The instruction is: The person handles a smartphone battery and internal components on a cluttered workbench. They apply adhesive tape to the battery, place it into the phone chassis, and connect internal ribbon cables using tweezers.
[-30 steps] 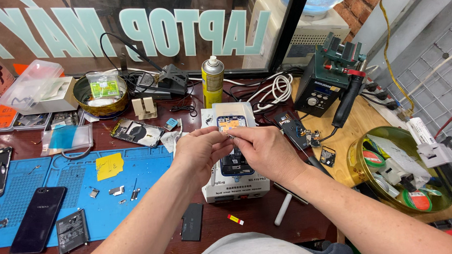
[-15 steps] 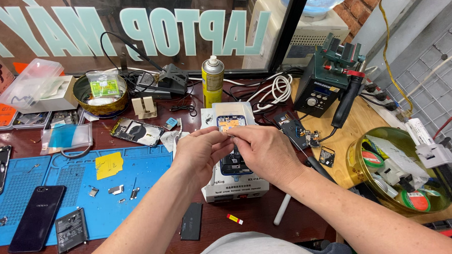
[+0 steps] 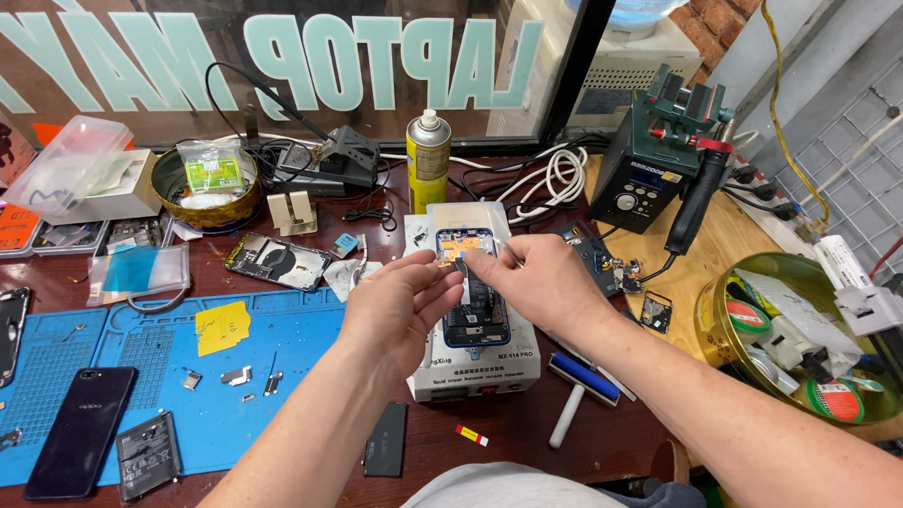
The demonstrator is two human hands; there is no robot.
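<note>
**Opened phone on heating block, both hands at its upper end**

The opened phone (image 3: pixel 475 301) lies face down on a white heating block (image 3: pixel 474 323) at the middle of the surface (image 3: pixel 538 431). Its back cover is already off: the blue frame, dark battery and orange upper board are exposed. No loose part is seen lifted clear, so disassembly appears begun but far from finished.

The left hand (image 3: pixel 398 306) has thumb and forefinger pressed together on a small dark piece at the phone's upper left edge. The right hand (image 3: pixel 538 281) pinches a thin pale strip, possibly tape or a pull tab, beside the same spot. What the strip is cannot be told for certain.

Packages, labels and signs noted:
- Large pale mirrored lettering on the window (image 3: pixel 365 57) behind the surface.
- A yellow spray can (image 3: pixel 428 160) with a white cap, upright just behind the block.
- A green-and-white sachet (image 3: pixel 211 170) in a round gold tin, far left.
- A yellow sticky note (image 3: pixel 221 327) on the blue work mat (image 3: pixel 156 395).
- A clear plastic box (image 3: pixel 68 167) at the left rear.
- A green round tin (image 3: pixel 805 342) of tape rolls, right.
- A black phone (image 3: pixel 80 430) on the mat, near left.
</note>
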